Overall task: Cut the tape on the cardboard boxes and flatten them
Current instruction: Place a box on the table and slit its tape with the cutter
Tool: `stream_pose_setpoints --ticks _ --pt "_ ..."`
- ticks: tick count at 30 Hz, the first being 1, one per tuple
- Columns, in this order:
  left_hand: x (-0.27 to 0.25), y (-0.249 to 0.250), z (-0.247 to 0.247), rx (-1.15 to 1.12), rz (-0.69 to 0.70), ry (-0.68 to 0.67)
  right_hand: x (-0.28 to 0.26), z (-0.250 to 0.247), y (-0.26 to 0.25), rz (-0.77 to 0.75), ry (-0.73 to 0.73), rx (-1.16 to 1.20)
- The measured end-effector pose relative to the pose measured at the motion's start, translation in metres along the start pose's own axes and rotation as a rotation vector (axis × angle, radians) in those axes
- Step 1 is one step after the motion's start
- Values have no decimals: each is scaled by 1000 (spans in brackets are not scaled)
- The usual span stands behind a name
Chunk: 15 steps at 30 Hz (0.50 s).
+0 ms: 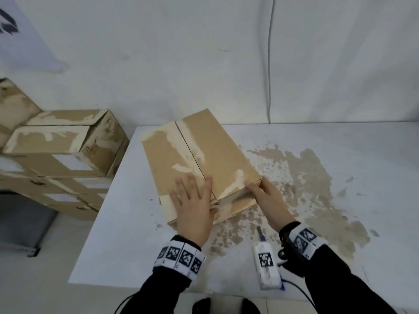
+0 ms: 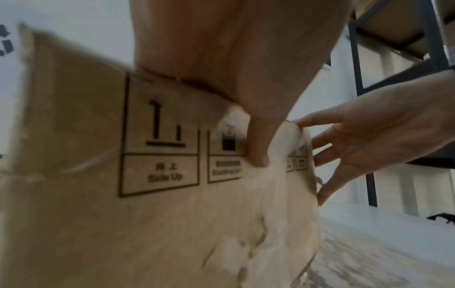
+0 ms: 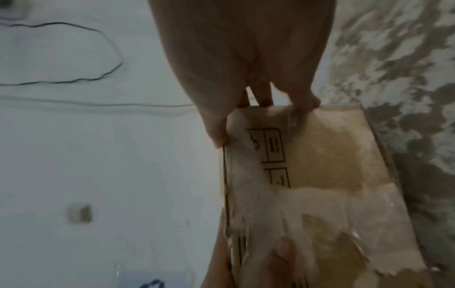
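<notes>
A white table [image 1: 118, 223] with worn, brownish patches stands by a white wall [image 1: 204, 53]. On it lies a scuffed cardboard box [image 1: 204, 155]; the left hand [image 1: 192, 207] presses flat on top, thumb over the near edge. The right hand [image 1: 267, 198] grips its near right corner.

A box [image 1: 199, 159] sits on the surface [image 1: 118, 223], both hands on its near end: the left hand [image 1: 192, 209] flat on top, the right hand [image 1: 267, 198] at the near right corner. A cutter [image 1: 267, 261] lies nearer, right of the left wrist. More boxes [image 1: 63, 155] are stacked off the surface's left edge.
</notes>
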<state>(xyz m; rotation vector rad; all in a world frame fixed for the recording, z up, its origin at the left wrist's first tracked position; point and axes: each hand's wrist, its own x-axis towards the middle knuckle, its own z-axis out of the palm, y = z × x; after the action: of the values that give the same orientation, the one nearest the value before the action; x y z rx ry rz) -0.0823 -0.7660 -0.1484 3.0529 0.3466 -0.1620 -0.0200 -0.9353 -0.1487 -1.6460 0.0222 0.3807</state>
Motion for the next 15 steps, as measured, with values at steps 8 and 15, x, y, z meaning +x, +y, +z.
stream_pose_setpoints --ticks 8,15 --pt "1 -61 7 -324 131 132 -8 17 8 173 38 230" --pt "4 -80 10 -1093 191 77 -10 42 -30 -343 281 151"
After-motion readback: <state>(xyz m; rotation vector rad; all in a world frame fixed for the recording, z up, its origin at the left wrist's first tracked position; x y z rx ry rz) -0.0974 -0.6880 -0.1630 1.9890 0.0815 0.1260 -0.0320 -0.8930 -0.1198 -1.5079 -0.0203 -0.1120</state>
